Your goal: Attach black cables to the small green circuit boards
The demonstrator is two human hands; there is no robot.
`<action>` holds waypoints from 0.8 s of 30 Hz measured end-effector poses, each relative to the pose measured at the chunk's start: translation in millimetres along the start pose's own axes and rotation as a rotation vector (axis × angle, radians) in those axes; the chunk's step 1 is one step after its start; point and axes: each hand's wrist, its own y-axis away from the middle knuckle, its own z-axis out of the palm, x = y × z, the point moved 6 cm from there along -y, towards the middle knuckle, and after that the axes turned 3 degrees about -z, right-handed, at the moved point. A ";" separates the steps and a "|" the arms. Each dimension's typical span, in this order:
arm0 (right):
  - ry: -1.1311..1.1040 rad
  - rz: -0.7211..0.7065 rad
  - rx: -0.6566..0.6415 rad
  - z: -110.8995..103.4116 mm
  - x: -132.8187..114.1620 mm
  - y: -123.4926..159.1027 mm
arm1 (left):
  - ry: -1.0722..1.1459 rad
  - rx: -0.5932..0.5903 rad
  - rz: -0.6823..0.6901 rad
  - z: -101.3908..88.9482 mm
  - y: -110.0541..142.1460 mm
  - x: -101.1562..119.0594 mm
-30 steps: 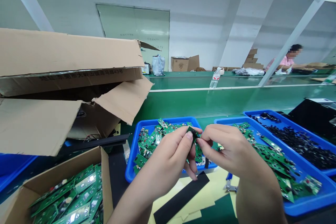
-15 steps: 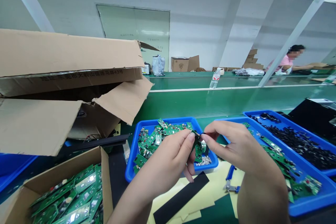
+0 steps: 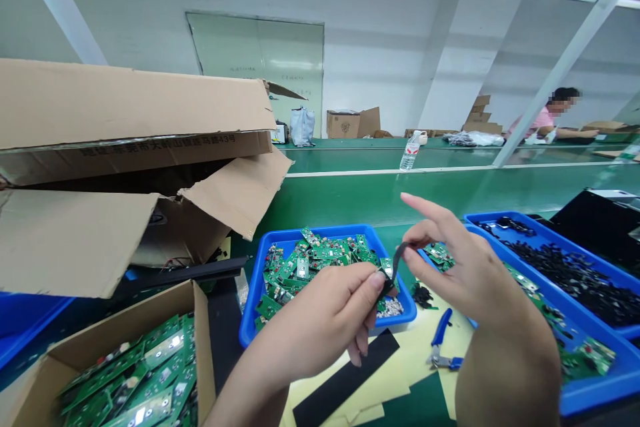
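Observation:
My left hand [image 3: 340,310] is closed over the near side of a blue tray of circuit boards. Its thumb and fingers pinch a small dark-green circuit board [image 3: 385,285], mostly hidden by them. A thin black strip [image 3: 397,263] rises from this board, bending up to the right. My right hand [image 3: 465,273] pinches the strip's upper end between thumb and fingers, index finger stretched out. Below the hands lies a flat black bar [image 3: 347,379] on yellow paper [image 3: 395,373]. Blue-handled cutters [image 3: 440,340] lie between my forearms, near some small black pieces [image 3: 423,295].
The blue tray [image 3: 249,320] of boards stands ahead. More blue trays [image 3: 600,390] at right hold boards and small black parts [image 3: 565,267]. A board-filled carton [image 3: 203,340] and large open cardboard box [image 3: 135,103] stand left. Across the bench are a water bottle [image 3: 410,151] and a person [image 3: 545,121].
My right hand has moved up and right with the black strip, now stretched between both hands, and its index finger has extended. My left hand has shifted slightly right and down.

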 end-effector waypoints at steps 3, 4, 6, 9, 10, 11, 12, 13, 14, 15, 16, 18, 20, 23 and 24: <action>0.030 0.074 0.143 -11.9 6.4 2.2 | 0.017 0.037 0.044 -2.3 0.7 1.9; 0.033 0.102 0.209 -16.8 6.8 3.7 | 0.018 0.063 0.062 -4.1 0.7 2.4; 0.029 0.132 0.329 -25.1 3.3 6.7 | 0.023 0.107 0.076 -7.3 0.3 1.8; -0.011 0.055 0.329 -25.0 -11.5 5.8 | 0.042 0.165 0.097 -11.0 -0.5 0.9; -0.032 0.019 0.267 -20.6 -16.7 3.9 | 0.049 0.184 0.109 -12.0 -0.6 1.1; -0.055 -0.007 0.193 -15.0 -20.9 2.1 | 0.050 0.202 0.120 -12.7 -0.6 1.4; -0.079 -0.019 0.127 -9.3 -23.9 0.6 | 0.042 0.217 0.132 -13.2 -0.5 1.9; -0.100 -0.018 0.077 -4.0 -25.6 -0.7 | 0.027 0.228 0.141 -13.4 -0.3 2.6; -0.115 -0.003 0.047 0.5 -25.8 -1.8 | 0.001 0.236 0.149 -13.3 -0.1 3.5; -0.129 0.021 0.035 4.1 -25.1 -3.1 | -0.033 0.247 0.154 -13.4 0.1 4.6; -0.141 0.050 0.031 7.3 -23.7 -4.4 | -0.071 0.262 0.161 -13.7 0.3 5.9; -0.170 0.098 0.046 11.5 -20.8 -7.3 | -0.142 0.301 0.185 -15.2 0.5 8.9; -0.207 0.135 0.087 12.5 -17.9 -10.2 | -0.194 0.346 0.228 -17.8 0.3 10.8; -0.269 0.170 0.094 14.9 -15.0 -13.3 | -0.209 0.394 0.289 -22.9 -2.8 6.7; -0.290 0.176 0.085 16.1 -14.5 -14.0 | -0.200 0.430 0.293 -26.3 -4.3 2.9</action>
